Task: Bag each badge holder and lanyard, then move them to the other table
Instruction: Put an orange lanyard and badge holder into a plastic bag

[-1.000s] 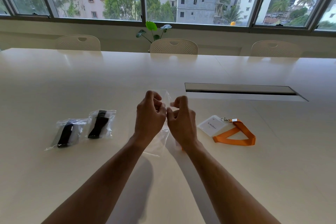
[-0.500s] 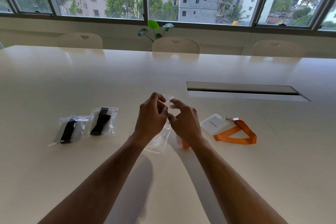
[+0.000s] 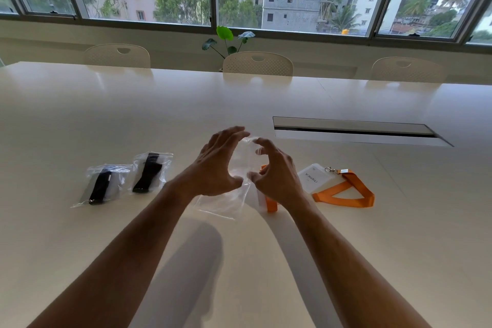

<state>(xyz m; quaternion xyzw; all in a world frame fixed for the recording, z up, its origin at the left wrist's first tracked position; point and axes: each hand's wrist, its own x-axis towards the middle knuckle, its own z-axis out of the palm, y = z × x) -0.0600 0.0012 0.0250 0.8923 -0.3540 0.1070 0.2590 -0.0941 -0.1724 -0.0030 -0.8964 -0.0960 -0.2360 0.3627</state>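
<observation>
Slippage is the main worry: the clear plastic bag (image 3: 234, 181) is thin and slick, and both hands hold it only by fingertips at its mouth, so if the two layers fail to part, or a pinch lets go, it could drop onto the table (image 3: 239, 261) and the opening would need finding again. The left hand (image 3: 215, 168) grasps the bag's left side, thumb under and fingers arched over the top; the right hand (image 3: 274, 173) pinches the right side with curled fingers. Held up just above the table's middle, the bag hangs limp and see-through, its lower end crumpled and trailing toward the near edge, apparently empty. A second risk is the orange lanyard (image 3: 343, 192) lying to the right with its badge holder (image 3: 312, 180): the loose strap and metal clip could snag at the mouth if fed in unfolded. Another strip of orange (image 3: 270, 204) shows just under the right wrist; whether it belongs to a separate lanyard cannot be told. Two filled bags (image 3: 127, 177) with black lanyards lie toward the left edge, touching or nearly so.
</observation>
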